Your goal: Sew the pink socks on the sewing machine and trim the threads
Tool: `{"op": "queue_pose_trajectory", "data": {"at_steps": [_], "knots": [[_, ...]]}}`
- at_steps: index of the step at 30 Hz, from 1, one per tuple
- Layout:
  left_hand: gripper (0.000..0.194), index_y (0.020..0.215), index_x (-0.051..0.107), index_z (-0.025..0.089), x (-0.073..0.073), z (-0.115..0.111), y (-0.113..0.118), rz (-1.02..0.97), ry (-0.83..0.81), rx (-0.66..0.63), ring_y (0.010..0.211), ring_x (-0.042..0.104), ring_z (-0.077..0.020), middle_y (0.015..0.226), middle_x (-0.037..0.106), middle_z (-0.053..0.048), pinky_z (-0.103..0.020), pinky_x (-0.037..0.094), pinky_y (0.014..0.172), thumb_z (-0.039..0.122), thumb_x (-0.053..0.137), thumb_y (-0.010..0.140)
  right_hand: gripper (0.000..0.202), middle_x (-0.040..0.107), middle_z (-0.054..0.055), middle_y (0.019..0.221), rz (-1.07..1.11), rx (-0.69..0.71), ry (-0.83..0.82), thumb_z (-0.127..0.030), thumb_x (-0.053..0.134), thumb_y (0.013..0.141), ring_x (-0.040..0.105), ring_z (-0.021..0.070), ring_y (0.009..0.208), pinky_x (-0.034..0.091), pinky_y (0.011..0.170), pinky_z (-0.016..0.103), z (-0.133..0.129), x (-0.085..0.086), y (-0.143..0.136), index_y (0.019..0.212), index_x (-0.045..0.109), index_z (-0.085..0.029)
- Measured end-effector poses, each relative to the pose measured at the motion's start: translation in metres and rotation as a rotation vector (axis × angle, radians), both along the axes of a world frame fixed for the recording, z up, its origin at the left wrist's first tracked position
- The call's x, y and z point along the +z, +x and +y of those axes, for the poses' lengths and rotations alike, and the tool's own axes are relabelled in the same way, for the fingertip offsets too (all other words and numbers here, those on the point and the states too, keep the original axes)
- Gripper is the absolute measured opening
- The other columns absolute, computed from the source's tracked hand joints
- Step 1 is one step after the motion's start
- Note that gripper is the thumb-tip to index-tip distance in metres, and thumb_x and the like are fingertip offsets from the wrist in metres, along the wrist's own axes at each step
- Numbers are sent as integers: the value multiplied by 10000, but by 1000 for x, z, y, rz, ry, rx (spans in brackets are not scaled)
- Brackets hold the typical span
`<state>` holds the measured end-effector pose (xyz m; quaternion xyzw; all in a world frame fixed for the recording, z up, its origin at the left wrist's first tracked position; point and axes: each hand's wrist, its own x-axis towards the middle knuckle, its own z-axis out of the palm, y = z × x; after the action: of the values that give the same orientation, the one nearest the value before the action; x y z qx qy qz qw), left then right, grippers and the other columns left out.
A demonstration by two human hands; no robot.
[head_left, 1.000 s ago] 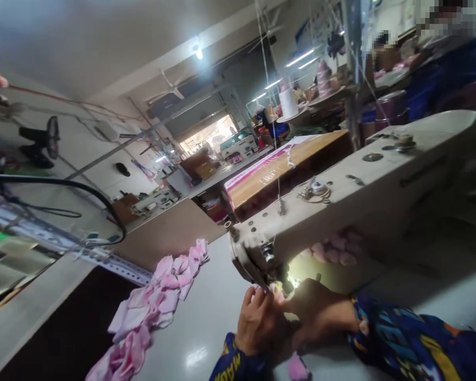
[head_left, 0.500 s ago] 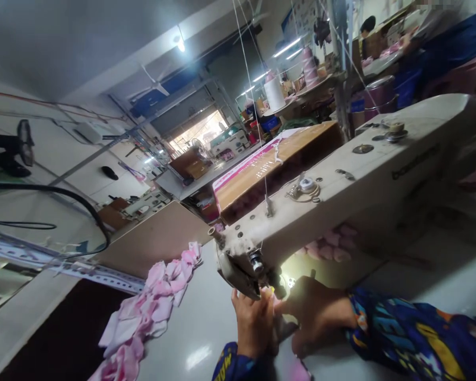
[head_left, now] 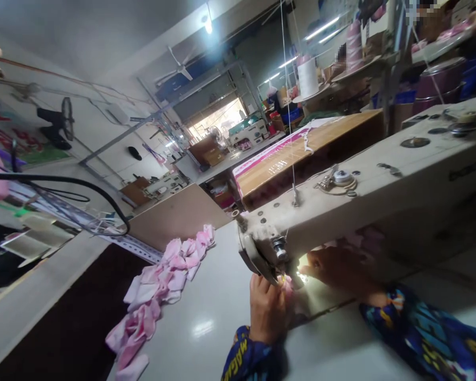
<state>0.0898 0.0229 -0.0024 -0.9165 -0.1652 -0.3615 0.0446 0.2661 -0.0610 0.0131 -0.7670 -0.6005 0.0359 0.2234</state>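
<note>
We look out from one camera worn on the head, facing forward and down across a white table (head_left: 178, 352). The left hand (head_left: 267, 309) and right hand (head_left: 335, 270) sit near, low in our view; the sewing machine (head_left: 365, 169) is close on the right. Everything slants upward to the right, and we see far across the room to a bright opening (head_left: 220, 117).

Dim overall, glaring ceiling bulb (head_left: 208, 25), glow under sewing machine (head_left: 365, 196), glare on tabletop (head_left: 182, 346), soft blur
</note>
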Motion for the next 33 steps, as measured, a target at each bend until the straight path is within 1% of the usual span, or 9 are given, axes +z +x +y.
{"op": "queue_pose_trajectory", "data": {"at_steps": [3,6,10,14,20,23,27,30,33], "knots": [[188,880,569,211,0,-2,1,-1,20,18,765,575,-200,727,599,-33,-335,480,701,67,450,853,240,666,36,650,-108,22,-31,-307,552,891,607,173,595,220,475,277,-1,1,-3,723,678,-190],[211,926,561,200,-1,-2,-1,5,38,18,782,578,-206,761,605,-47,-350,486,715,58,420,858,243,663,46,618,-155,59,-41,-317,565,888,609,186,563,199,467,293,-4,4,-13,721,672,-177],[192,949,548,197,-2,-1,-2,19,82,12,808,592,-212,794,620,-53,-368,487,737,72,438,854,213,675,81,644,-196,13,-17,-293,577,889,632,220,597,251,480,297,-6,7,-23,758,678,-158],[185,959,538,191,-2,0,-2,43,139,38,801,611,-211,799,630,-46,-394,472,782,64,471,842,163,685,78,679,-164,12,-23,-258,591,887,645,225,621,305,489,296,-4,9,-25,793,675,-155],[130,888,537,175,1,0,3,17,188,6,755,609,-196,763,631,-42,-399,474,801,74,458,862,215,700,86,750,-60,-5,-131,-308,532,928,670,245,702,381,534,303,1,12,-30,853,671,-162],[120,895,545,164,-2,1,3,3,211,23,737,607,-201,752,629,-48,-418,477,811,89,456,868,188,701,85,753,-66,-15,-146,-260,517,931,674,244,704,394,532,299,0,13,-30,886,669,-160],[136,881,557,173,-6,2,2,-3,186,2,750,612,-200,737,631,-43,-415,477,818,77,463,859,179,706,86,784,-79,-10,-155,-198,494,930,676,235,723,412,555,293,-2,13,-30,888,664,-162],[135,870,570,185,-6,2,1,0,146,-16,749,613,-194,713,630,-27,-406,472,822,79,488,853,193,703,100,778,-94,-24,-160,-197,483,931,673,242,711,405,544,299,-2,13,-31,874,663,-155],[137,880,583,192,-5,1,1,12,110,-31,744,612,-194,698,626,-17,-430,452,860,88,496,858,190,699,100,752,-103,-34,-147,-206,496,923,669,244,692,380,524,299,-2,12,-31,844,662,-155]]}}
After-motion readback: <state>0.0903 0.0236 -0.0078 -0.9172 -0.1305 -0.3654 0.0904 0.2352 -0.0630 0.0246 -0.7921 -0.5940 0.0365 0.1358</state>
